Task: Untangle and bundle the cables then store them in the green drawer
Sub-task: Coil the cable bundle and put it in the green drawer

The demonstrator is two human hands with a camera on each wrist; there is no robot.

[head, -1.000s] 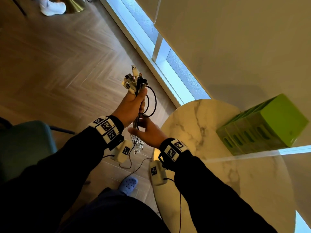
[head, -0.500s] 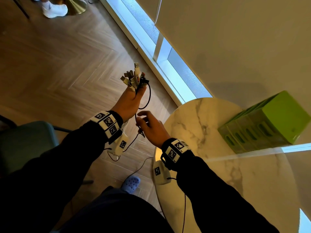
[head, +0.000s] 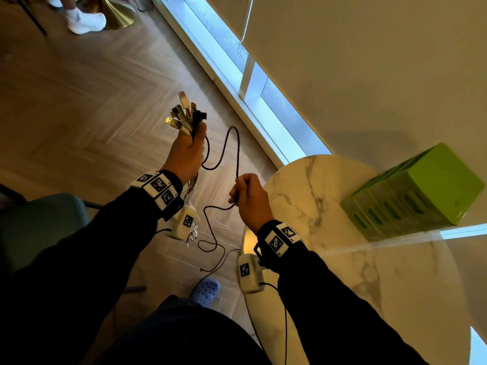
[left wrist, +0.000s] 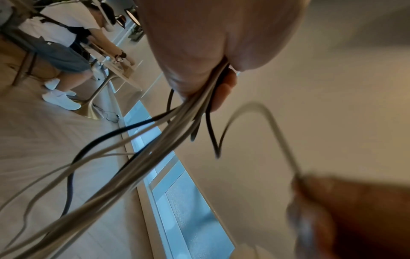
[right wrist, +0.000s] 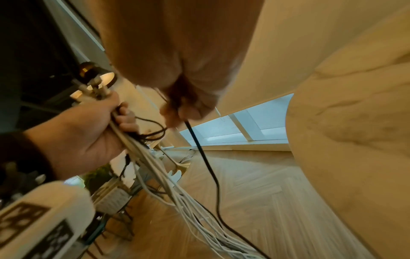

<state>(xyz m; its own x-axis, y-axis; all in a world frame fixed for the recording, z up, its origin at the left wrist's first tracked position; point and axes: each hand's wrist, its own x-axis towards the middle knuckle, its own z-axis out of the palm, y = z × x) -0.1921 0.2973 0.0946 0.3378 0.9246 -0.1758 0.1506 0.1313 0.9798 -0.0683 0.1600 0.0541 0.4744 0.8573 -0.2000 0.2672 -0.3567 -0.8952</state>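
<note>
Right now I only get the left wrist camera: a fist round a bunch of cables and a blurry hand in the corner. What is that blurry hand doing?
Observer: That is the right hand. It grips one black cable, which loops away from the bunch of cables in the left hand.
Visitor: Where are the cable ends? The fist hides them.
Observer: The plugs fan out above the fist, pointing up.
Visitor: And the green drawer?
Observer: A green drawer unit stands on the marble table, right of both hands; its drawers look shut.
</note>
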